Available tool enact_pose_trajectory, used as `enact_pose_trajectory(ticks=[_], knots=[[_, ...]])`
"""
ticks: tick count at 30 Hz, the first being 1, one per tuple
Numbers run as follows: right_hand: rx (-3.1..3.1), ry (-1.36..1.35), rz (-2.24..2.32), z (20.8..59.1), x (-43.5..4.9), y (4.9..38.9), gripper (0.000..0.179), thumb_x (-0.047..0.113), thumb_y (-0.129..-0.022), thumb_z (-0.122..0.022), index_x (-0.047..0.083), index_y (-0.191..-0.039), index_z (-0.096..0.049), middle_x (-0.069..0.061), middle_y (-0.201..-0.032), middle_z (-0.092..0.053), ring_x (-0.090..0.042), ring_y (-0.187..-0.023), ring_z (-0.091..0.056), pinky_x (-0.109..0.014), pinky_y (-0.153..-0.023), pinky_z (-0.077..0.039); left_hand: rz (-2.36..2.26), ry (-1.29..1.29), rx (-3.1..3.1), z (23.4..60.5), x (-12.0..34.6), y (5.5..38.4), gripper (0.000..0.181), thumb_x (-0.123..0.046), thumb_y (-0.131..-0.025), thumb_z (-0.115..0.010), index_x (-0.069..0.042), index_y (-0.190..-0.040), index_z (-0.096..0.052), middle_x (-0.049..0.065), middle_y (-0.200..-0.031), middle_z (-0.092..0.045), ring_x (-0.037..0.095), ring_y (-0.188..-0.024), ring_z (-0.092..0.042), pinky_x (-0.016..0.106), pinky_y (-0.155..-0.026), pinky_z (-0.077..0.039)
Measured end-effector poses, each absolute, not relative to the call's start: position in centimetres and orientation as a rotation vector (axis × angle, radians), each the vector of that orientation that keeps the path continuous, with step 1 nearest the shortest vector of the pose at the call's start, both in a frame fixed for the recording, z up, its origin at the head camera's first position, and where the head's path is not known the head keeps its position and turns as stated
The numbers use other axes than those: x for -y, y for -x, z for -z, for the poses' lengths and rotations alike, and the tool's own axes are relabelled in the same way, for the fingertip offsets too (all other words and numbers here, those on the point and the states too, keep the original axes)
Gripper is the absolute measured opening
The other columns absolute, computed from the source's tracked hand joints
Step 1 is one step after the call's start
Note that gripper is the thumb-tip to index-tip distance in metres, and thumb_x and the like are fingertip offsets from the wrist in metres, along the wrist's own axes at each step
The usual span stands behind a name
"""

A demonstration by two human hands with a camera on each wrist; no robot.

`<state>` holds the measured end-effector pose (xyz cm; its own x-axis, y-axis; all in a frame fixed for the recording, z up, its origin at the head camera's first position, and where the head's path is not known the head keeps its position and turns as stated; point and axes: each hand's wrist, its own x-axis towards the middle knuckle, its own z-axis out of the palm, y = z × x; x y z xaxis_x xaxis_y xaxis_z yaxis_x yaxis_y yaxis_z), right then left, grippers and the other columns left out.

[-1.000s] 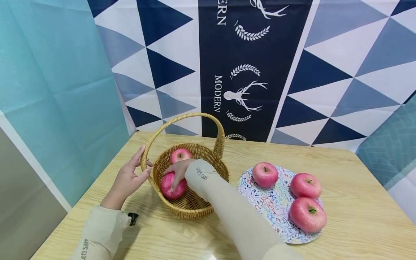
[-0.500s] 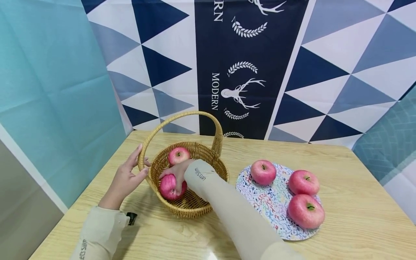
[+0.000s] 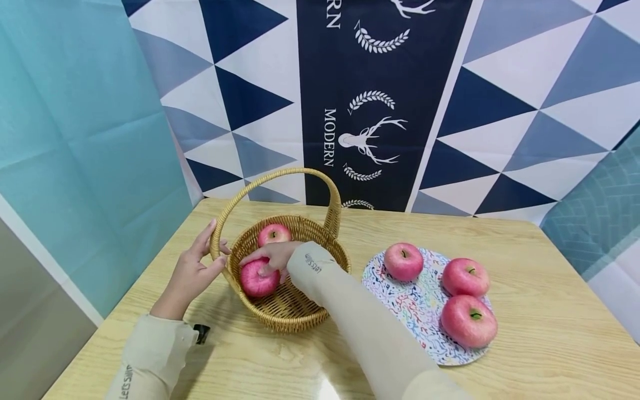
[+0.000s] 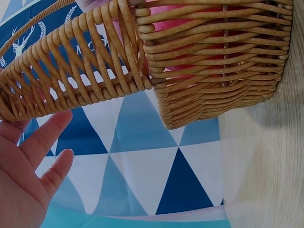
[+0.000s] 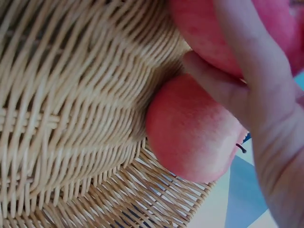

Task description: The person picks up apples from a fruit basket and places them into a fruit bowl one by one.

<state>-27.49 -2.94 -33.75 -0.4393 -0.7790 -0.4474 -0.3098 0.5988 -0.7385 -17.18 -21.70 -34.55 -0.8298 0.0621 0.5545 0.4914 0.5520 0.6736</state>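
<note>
A wicker basket (image 3: pixel 295 322) with a tall arched handle stands on the table, tipped neither way. My left hand (image 3: pixel 187 272) holds the base of the basket handle (image 3: pixel 215 239) at the left, thumb in front and fingers behind it; in the left wrist view two spread fingers show below the weave. Inside the basket my right hand (image 3: pixel 272 258) grips a pink-red apple (image 3: pixel 259 280) from above, near the left wall. A second apple (image 3: pixel 274 234) lies behind it, and in the right wrist view this apple (image 5: pixel 194 133) sits against the weave just under my fingers.
Right of the basket lies a round patterned mat (image 3: pixel 400 303), bearing one apple (image 3: pixel 404 261) at its back and two more, a rear apple (image 3: pixel 465 276) and a front apple (image 3: pixel 469 321), at its right. Patterned cloth (image 3: pixel 270 100) hangs behind the wooden table (image 3: pixel 280 366).
The gripped apple has shifted slightly left and back within the basket, and my right fingers have moved over its top. My left hand stays at the handle. The view has shifted slightly.
</note>
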Motion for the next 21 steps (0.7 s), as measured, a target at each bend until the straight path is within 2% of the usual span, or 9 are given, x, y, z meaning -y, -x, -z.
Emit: enact_pose_trajectory(ticks=[2, 5, 9, 13, 17, 21], knots=[[-1.996, 0.863, 0.764, 34.2, 2.9, 27.7, 0.056, 0.004, -0.095, -0.054, 0.017, -0.147, -0.040, -0.007, -0.143, -0.033, -0.021, -0.105, -0.049, -0.043, -0.080, -0.053, 1.218, 0.464, 2.295, 34.8, 21.7, 17.2, 0.074, 0.011, -0.081, -0.057, -0.007, -0.148, -0.032, 0.025, -0.093, -0.068, 0.003, -0.100, -0.058, 0.018, -0.045, -0.042], [-1.947, 0.864, 0.806, 34.7, 2.9, 27.8, 0.072, -0.006, -0.085, -0.064, 0.015, -0.148, -0.036, -0.007, -0.139, -0.035, -0.019, -0.108, -0.047, -0.038, -0.083, -0.052, 1.216, 0.471, 2.283, 34.9, 21.6, 17.2, 0.075, 0.010, -0.082, -0.057, -0.011, -0.149, -0.031, 0.023, -0.091, -0.068, 0.001, -0.101, -0.057, 0.014, -0.051, -0.045], [-1.982, 0.927, 0.781, 34.8, 3.2, 27.6, 0.091, -0.019, -0.070, -0.069, 0.013, -0.147, -0.033, -0.010, -0.136, -0.037, -0.017, -0.108, -0.047, -0.029, -0.080, -0.052, 1.214, 0.445, 2.301, 34.8, 21.7, 17.2, 0.072, 0.009, -0.083, -0.056, -0.008, -0.149, -0.031, 0.023, -0.093, -0.068, 0.000, -0.098, -0.058, 0.012, -0.058, -0.046], [-2.098, 0.979, 0.745, 34.9, 3.5, 27.2, 0.092, -0.021, -0.066, -0.070, 0.013, -0.144, -0.036, -0.013, -0.134, -0.039, -0.018, -0.106, -0.049, -0.025, -0.070, -0.053, 1.170, 0.426, 2.322, 34.6, 21.7, 17.3, 0.069, 0.008, -0.082, -0.058, -0.003, -0.146, -0.034, 0.023, -0.095, -0.069, -0.001, -0.092, -0.058, 0.011, -0.065, -0.045], [-2.115, 0.976, 0.752, 35.1, 3.1, 27.3, 0.089, -0.019, -0.065, -0.071, 0.013, -0.141, -0.038, -0.011, -0.130, -0.042, -0.018, -0.104, -0.050, -0.026, -0.069, -0.053, 1.102, 0.421, 2.333, 34.6, 21.7, 17.3, 0.069, 0.007, -0.080, -0.060, 0.000, -0.144, -0.036, 0.020, -0.094, -0.069, 0.017, -0.089, -0.065, 0.012, -0.068, -0.045], [-2.056, 0.916, 0.749, 34.2, 2.4, 27.5, 0.086, -0.017, -0.066, -0.069, 0.014, -0.141, -0.039, -0.008, -0.127, -0.043, -0.018, -0.105, -0.050, -0.033, -0.074, -0.054, 1.118, 0.410, 2.361, 34.5, 21.9, 17.1, 0.070, 0.005, -0.082, -0.059, -0.002, -0.147, -0.034, 0.022, -0.097, -0.068, 0.039, -0.093, -0.064, 0.014, -0.057, -0.044]])
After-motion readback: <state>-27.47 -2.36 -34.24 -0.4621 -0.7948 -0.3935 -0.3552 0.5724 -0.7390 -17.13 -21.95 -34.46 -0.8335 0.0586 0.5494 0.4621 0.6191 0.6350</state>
